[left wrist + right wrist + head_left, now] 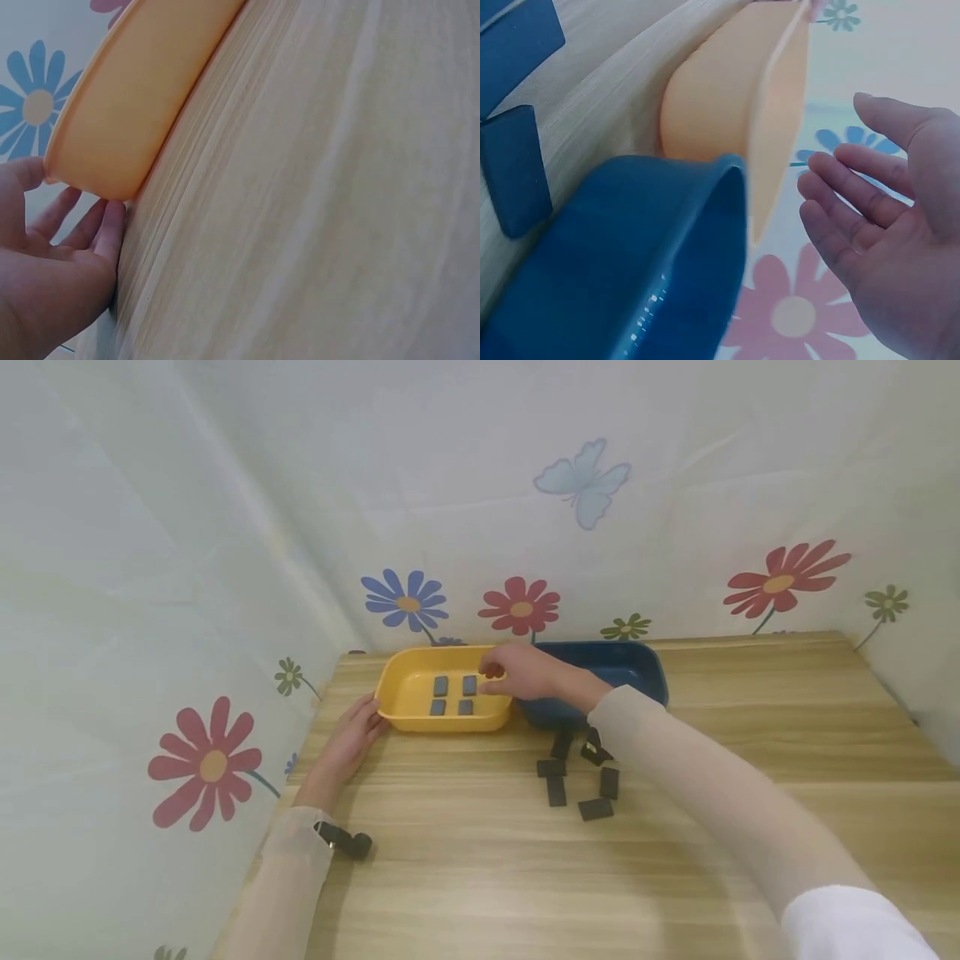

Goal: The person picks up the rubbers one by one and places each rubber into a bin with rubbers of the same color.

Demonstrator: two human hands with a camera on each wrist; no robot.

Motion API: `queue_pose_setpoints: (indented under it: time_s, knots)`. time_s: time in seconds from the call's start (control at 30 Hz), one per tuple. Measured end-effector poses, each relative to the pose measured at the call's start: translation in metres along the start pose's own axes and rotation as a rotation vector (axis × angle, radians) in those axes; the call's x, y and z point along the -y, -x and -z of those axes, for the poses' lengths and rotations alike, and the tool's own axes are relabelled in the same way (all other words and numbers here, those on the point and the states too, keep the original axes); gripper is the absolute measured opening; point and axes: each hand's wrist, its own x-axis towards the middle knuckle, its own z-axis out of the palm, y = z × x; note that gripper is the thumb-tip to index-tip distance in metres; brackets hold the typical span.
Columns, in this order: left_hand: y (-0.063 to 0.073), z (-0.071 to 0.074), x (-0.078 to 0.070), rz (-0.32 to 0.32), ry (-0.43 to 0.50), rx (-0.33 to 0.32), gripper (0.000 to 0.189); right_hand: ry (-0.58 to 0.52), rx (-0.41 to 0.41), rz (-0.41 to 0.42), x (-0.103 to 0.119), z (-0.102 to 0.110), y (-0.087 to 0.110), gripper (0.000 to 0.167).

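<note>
In the head view, a yellow basin (450, 724) holds several blue-grey rectangular tiles (441, 686) laid in two rows. My left hand (354, 732) holds its left end; in the left wrist view the thumb is at the rim and the fingers (111, 225) touch the outer wall low down. My right hand (525, 672) is above the basin's right end, where it meets a dark blue basin (645, 672). Between its thumb and loosely bent fingers there is nothing, as the right wrist view shows. Several dark tiles (551, 767) lie scattered on the table in front of the blue basin.
The wooden table (450, 860) runs back to a pale curtain (450, 485) printed with flowers and a butterfly. Another curtain side stands close along the left edge. The two basins stand side by side near the back edge. A small black device (348, 842) is strapped to the left wrist.
</note>
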Motion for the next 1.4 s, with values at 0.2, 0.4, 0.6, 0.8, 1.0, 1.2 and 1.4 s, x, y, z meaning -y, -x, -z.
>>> queue_pose_setpoints:
  time_s: [0.2,0.4,0.6,0.8,1.0,1.2,1.4]
  knots:
    - [0.001,0.007,-0.003,0.013,0.015,-0.011,0.059,-0.022,-0.043,0.098,0.009,0.014,0.023,0.039]
    - [0.004,0.012,-0.002,0.019,0.018,-0.034,0.060,-0.024,-0.070,0.153,0.016,0.019,0.049,0.038]
    - [0.015,0.020,-0.007,0.045,0.018,-0.094,0.063,-0.013,-0.109,0.199,0.021,0.023,0.073,0.036]
    - [0.029,0.021,-0.035,-0.027,-0.288,-0.170,0.071,-0.030,-0.191,0.227,0.013,0.036,0.110,0.036]
    - [0.042,-0.025,-0.082,-0.257,-0.644,-0.294,0.061,-0.056,-0.299,0.203,-0.006,0.049,0.149,0.036]
    - [0.070,-0.109,-0.104,-0.563,-0.744,-0.105,0.038,-0.098,-0.372,0.161,-0.031,0.051,0.170,0.038]
    - [0.083,-0.192,-0.093,-0.660,-0.837,0.196,0.034,-0.235,-0.456,0.050,-0.057,0.046,0.188,0.038]
